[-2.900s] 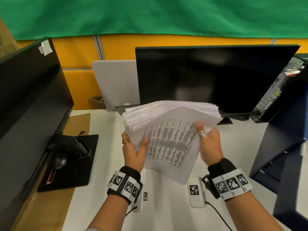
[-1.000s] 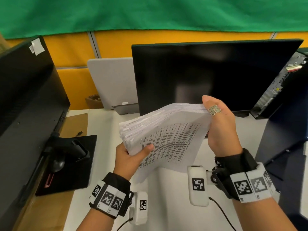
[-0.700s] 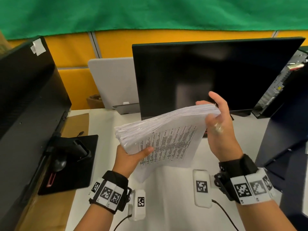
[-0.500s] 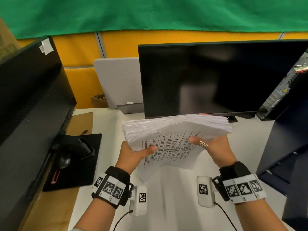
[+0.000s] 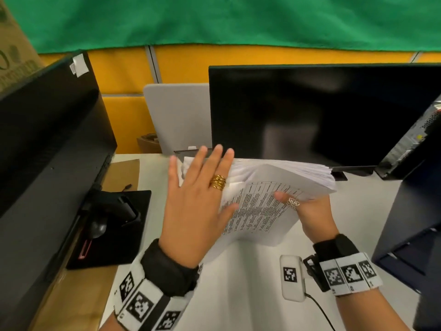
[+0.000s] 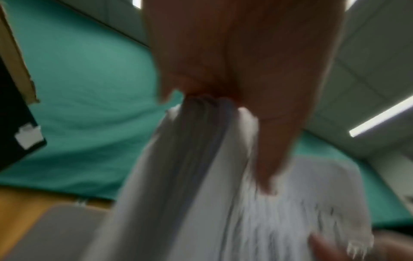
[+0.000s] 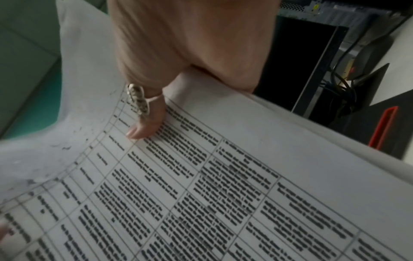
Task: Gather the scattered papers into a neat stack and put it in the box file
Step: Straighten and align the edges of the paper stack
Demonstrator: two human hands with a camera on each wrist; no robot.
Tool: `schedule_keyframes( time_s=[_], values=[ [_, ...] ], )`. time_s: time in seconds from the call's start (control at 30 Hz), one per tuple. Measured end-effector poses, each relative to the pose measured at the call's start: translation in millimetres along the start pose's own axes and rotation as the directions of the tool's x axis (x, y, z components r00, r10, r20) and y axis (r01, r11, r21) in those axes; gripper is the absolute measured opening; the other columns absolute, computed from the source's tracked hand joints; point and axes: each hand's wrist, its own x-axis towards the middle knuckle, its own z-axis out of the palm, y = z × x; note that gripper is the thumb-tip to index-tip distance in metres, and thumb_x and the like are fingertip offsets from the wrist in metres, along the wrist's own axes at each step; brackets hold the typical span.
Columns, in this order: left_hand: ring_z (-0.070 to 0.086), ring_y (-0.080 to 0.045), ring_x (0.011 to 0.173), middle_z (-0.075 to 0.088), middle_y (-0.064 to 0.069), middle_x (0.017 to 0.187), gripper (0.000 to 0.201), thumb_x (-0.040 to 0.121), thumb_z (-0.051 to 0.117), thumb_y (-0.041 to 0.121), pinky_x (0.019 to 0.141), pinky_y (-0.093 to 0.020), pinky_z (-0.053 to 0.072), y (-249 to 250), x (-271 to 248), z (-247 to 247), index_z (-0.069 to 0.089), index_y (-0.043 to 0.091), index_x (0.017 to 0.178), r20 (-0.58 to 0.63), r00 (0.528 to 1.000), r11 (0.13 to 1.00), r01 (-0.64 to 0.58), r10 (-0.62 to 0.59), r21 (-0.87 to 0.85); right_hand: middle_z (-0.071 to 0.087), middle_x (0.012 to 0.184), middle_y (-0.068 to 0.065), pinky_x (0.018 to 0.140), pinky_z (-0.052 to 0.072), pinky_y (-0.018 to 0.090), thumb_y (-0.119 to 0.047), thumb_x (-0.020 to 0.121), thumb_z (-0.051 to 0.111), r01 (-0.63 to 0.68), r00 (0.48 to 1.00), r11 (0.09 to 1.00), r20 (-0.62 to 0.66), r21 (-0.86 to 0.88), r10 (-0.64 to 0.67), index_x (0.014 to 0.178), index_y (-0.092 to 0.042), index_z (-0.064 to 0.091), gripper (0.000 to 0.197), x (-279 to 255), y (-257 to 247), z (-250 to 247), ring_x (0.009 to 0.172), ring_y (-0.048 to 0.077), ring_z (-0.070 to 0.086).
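Papers' [image 7: 223, 203] table print, right-wrist view only

left hand [image 6: 243, 74] blurred, stack [image 5: 281, 185] partly hidden

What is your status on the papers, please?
Left hand open, flat against the stack. Right hand grips the stack, held above the desk. Nothing in the way.
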Motion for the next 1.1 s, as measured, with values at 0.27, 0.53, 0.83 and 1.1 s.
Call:
schedule_keyframes(
  time_s=[0.27,0.53,0.83,1.1],
  values=[
    [0.027,-0.027,0.140,0.033,-0.008,0.150,0.093,0.072,0.073,0.044,0.114,-0.045,0.009,31,45,-34,0.021,0.021,0.146,0.120,0.993,0.995,0.027,-0.016,-0.092,0.075,0.087,-0.011,0.071,0.057,0.024,0.002,0.070,0.075,0.100,0.995,0.993,0.002,-0.062,-0.100,0.091,-0.024,0.069,0.034,-2,-12,25,0.086,0.010,0.071],
    [0.061,-0.014,0.089,0.067,0.005,0.096,0.029,0.081,0.065,0.038,0.077,-0.024,0.040,-6,56,-9,0.059,0.028,0.107,0.160,0.986,0.911,0.097,-0.034,-0.402,0.072,0.092,-0.004,0.075,0.058,0.029,-0.010,0.072,0.076,0.142,0.987,0.977,0.094,-0.156,-0.129,0.091,-0.031,0.067,0.030,-5,-28,46,0.088,0.014,0.070],
    [0.061,0.013,0.071,0.064,0.016,0.082,0.017,0.078,0.070,0.013,0.063,-0.011,0.046,-88,20,3,0.064,0.023,0.090,0.243,0.891,0.497,0.421,-0.384,-0.759,0.061,0.076,-0.006,0.066,0.056,0.033,-0.039,0.063,0.081,0.048,0.999,0.641,0.031,-0.766,-0.038,0.085,-0.023,0.063,0.033,-8,6,15,0.074,0.018,0.061],
    [0.060,-0.007,0.084,0.064,0.005,0.091,0.018,0.085,0.062,0.010,0.079,-0.029,0.045,-122,-19,30,0.061,0.021,0.100,0.335,0.699,0.191,0.560,-0.632,-0.806,0.069,0.092,-0.008,0.079,0.054,0.028,-0.020,0.066,0.077,-0.062,0.998,0.946,-0.010,-0.318,0.062,0.092,-0.027,0.063,0.030,-14,1,-9,0.087,0.011,0.065]
  ],
)
